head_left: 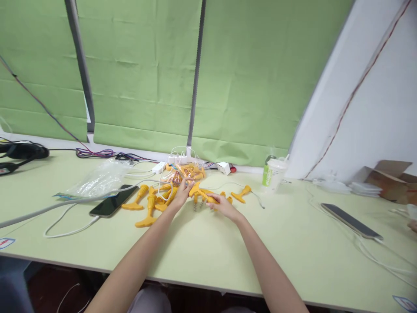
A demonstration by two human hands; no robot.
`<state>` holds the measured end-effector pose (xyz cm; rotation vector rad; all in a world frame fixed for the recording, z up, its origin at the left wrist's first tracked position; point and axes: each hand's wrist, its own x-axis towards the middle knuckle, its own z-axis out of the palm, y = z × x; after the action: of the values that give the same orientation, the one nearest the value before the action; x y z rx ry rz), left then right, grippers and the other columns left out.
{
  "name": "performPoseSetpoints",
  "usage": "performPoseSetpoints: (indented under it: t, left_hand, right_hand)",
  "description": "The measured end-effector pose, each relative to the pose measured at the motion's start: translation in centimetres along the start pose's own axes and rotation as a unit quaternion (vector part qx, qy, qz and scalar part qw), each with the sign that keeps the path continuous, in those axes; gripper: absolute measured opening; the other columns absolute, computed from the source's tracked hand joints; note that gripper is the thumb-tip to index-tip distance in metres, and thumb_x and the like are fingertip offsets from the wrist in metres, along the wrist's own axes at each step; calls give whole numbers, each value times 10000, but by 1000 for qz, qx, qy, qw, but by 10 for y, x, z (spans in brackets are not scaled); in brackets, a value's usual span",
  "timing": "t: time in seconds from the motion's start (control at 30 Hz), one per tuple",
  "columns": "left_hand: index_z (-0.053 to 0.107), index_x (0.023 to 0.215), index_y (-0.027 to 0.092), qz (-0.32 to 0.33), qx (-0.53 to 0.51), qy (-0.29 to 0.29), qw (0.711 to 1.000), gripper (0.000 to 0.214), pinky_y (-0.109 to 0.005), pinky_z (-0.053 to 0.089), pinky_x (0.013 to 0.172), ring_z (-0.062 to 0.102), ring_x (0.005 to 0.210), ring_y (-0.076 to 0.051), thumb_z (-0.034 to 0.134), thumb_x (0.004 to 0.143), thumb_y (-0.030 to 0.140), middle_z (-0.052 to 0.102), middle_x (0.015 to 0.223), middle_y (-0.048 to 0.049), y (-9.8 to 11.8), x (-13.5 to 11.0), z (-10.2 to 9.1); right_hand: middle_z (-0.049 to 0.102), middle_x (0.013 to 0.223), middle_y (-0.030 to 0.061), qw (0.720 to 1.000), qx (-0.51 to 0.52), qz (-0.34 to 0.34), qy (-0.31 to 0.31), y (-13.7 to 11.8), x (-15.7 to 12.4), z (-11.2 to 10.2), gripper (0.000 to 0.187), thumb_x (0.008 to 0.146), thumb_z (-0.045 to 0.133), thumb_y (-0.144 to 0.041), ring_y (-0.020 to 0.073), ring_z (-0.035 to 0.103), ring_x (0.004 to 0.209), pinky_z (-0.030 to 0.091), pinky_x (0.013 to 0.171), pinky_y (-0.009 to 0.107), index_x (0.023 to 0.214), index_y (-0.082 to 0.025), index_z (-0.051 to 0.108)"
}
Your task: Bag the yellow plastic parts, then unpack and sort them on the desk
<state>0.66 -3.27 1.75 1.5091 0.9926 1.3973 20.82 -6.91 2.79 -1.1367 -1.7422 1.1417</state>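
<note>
I've got a black phone [114, 202] at left, then loose yellow handles [150, 207] on the table [208, 256]. My left hand [183, 194] pinches a yellow T-piece [194, 190], mid-table; my right hand [224, 206] grips a yellow part [212, 200] at its right end, can't tell if joined. Then white cup [276, 174], second phone [352, 221] far right.

The handles [150, 205] are orange-yellow, the blinds [254, 78] green, the tabletop [221, 261] pale yellow-green.
</note>
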Motion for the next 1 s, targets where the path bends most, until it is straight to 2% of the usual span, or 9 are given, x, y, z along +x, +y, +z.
performPoseSetpoints:
  t: [0.1,0.17,0.23,0.3,0.5,0.6,0.7,0.83,1.0]
  left_hand:
    - [577,1024,200,21,21,-51,998,382,-229,410,552,499,582,-121,566,780,494,509,624,23,1,-1,-4]
    - [616,1016,218,78,55,-81,992,332,-253,463,666,561,785,-158,619,757,424,598,819,-33,1,-1,-6]
    - [646,987,243,119,88,-65,987,287,-289,470,792,535,988,-192,647,738,385,596,1048,-56,-2,-1,-7]
    - [665,909,232,119,111,-28,986,247,-313,454,848,505,1059,-211,649,729,400,575,1106,-57,-5,1,-6]
    - [608,789,164,24,31,-41,998,358,-281,455,722,566,752,-163,601,732,517,624,814,-47,-3,6,-7]
    - [586,753,167,-4,0,24,1000,410,-258,425,634,523,641,-136,574,726,576,620,740,-35,2,5,-10]
    - [588,739,175,-30,-14,108,994,434,-252,396,602,510,636,-138,564,710,608,610,706,-30,2,6,-13]
    - [625,709,172,-65,-4,107,992,398,-259,392,597,541,653,-162,647,643,564,623,660,-36,-2,9,-14]
    - [661,671,160,-83,38,82,992,308,-263,420,628,556,638,-159,683,636,465,656,630,-36,-5,10,-9]
  right_hand:
    - [642,965,37,1000,2,-11,-20,-2,-2,-5,495,656,718,-442,147,546,732,446,753,323,1095,-225,649]
    - [645,940,33,999,11,-7,-38,-5,-7,-11,512,692,692,-460,135,543,708,442,759,321,1139,-220,630]
    - [645,931,33,999,20,3,-50,-9,-12,-15,532,699,691,-462,131,548,713,440,767,316,1165,-214,616]
    - [645,925,36,998,22,17,-61,-11,-14,-16,556,688,704,-458,131,554,720,443,761,312,1175,-208,610]
    - [642,938,34,999,-1,11,-48,-16,-14,-21,547,660,725,-445,129,553,712,451,745,304,1146,-215,624]
    - [637,973,45,999,23,-31,8,-18,-17,-36,480,691,694,-456,152,576,787,448,784,309,1108,-226,633]
    - [618,1033,55,986,44,-72,143,-16,-20,-54,426,714,656,-491,184,572,902,442,798,309,1058,-243,630]
    - [567,997,54,964,-34,-29,262,-4,-23,-75,407,631,709,-494,176,519,825,441,695,294,945,-238,678]
    - [535,822,20,967,-107,21,231,12,-24,-89,397,560,738,-496,134,457,669,426,651,302,841,-217,711]
